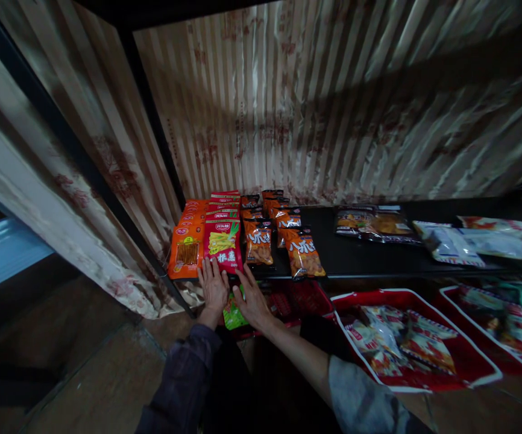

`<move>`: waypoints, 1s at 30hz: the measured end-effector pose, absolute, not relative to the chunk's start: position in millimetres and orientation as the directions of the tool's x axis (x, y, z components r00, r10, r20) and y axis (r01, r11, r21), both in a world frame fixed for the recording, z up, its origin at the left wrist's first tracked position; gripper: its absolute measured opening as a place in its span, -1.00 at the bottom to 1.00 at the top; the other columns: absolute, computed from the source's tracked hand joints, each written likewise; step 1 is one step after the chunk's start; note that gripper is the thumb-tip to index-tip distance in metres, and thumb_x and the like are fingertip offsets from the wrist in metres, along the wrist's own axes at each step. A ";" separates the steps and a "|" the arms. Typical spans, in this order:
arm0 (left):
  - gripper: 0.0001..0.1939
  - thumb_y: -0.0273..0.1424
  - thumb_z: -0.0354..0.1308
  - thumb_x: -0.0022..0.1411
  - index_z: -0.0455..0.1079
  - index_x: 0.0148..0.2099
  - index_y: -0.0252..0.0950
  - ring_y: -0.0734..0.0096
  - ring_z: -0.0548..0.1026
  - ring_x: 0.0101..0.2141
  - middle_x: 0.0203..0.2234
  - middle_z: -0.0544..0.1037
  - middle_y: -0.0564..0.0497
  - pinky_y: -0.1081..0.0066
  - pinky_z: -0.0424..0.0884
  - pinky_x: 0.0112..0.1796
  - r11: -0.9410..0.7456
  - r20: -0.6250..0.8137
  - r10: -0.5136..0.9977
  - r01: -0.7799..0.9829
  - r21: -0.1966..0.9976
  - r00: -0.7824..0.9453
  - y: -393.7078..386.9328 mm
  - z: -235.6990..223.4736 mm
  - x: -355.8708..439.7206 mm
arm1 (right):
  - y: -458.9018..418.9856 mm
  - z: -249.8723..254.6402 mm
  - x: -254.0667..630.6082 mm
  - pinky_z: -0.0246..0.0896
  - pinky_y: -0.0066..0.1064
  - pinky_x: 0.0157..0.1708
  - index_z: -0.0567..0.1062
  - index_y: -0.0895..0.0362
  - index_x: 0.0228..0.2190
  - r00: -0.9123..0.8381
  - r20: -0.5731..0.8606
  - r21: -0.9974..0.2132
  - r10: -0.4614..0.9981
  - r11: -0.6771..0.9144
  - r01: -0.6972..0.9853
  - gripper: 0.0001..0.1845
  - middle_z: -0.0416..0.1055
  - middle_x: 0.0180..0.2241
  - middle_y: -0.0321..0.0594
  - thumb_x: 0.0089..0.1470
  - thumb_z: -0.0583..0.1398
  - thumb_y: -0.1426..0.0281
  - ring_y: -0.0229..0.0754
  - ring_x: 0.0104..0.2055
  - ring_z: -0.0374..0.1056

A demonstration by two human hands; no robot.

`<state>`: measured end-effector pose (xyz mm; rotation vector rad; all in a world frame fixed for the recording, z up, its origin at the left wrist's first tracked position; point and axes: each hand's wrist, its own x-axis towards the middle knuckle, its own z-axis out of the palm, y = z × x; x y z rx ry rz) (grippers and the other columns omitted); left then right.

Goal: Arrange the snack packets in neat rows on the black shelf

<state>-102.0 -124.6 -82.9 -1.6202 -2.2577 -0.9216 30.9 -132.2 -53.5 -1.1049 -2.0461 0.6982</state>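
The fingertips of my left hand (214,286) rest on the lower front of a red snack bag (223,238), fingers stretched out. My right hand (252,301) lies at the bag's lower right corner with its fingers extended and apart. More red bags stand in a row behind this one. On their left are orange snack bags (185,244) with a picture of brown sticks. To the right, orange-and-black snack bags (304,253) stand in two rows. A green packet (234,310) shows below the shelf edge, partly hidden by my hands.
The black shelf (261,274) runs to the right, carrying dark packets (372,223) and white packets (451,244). Below it, a red basket (478,367) with a white rim holds several bags; another stands farther right. A black post (150,114) and a patterned curtain (252,108) border the shelf.
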 end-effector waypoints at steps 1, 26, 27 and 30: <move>-0.47 -0.35 -0.16 0.30 0.10 0.25 -0.47 0.15 -0.01 0.27 0.23 0.13 -0.32 -0.02 -0.04 0.19 0.197 0.505 0.782 0.913 0.356 -0.366 -124.9 -81.5 -102.4 | -133.0 -52.7 30.7 -0.01 -0.11 0.21 0.23 0.14 0.15 -0.399 0.325 -0.724 0.858 0.497 0.479 -0.47 -0.02 0.28 -0.08 0.17 -0.05 0.27 -0.08 0.31 -0.09; -0.48 -0.42 -0.06 0.20 0.20 0.19 -0.47 0.05 0.00 0.26 0.22 0.15 -0.32 0.00 0.02 0.18 0.239 0.510 0.785 0.931 0.275 -0.352 -138.6 -86.9 -198.7 | -83.6 -29.1 -113.6 -0.31 -0.15 0.30 0.05 0.32 0.22 -0.610 0.162 -0.770 0.776 0.486 0.414 -0.37 -0.06 0.29 -0.01 0.22 -0.16 0.23 -0.14 0.35 -0.25; -0.49 -0.42 -0.05 0.19 0.20 0.19 -0.46 0.05 0.00 0.26 0.23 0.15 -0.32 0.00 0.02 0.18 0.239 0.507 0.787 0.931 0.276 -0.353 -137.6 -88.0 -199.1 | -82.1 -30.9 -115.9 -0.32 -0.15 0.30 0.04 0.32 0.23 -0.604 0.153 -0.777 0.782 0.473 0.416 -0.36 -0.08 0.29 0.00 0.22 -0.16 0.22 -0.13 0.35 -0.27; -0.50 -0.44 -0.05 0.19 0.22 0.18 -0.48 0.04 0.02 0.26 0.23 0.13 -0.35 -0.02 0.02 0.18 0.236 0.501 0.791 0.930 0.281 -0.352 -135.4 -89.6 -200.9 | -80.0 -36.1 -119.7 -0.35 -0.18 0.30 0.00 0.35 0.24 -0.571 0.134 -0.786 0.810 0.437 0.436 -0.33 -0.14 0.30 0.01 0.22 -0.16 0.21 -0.12 0.35 -0.30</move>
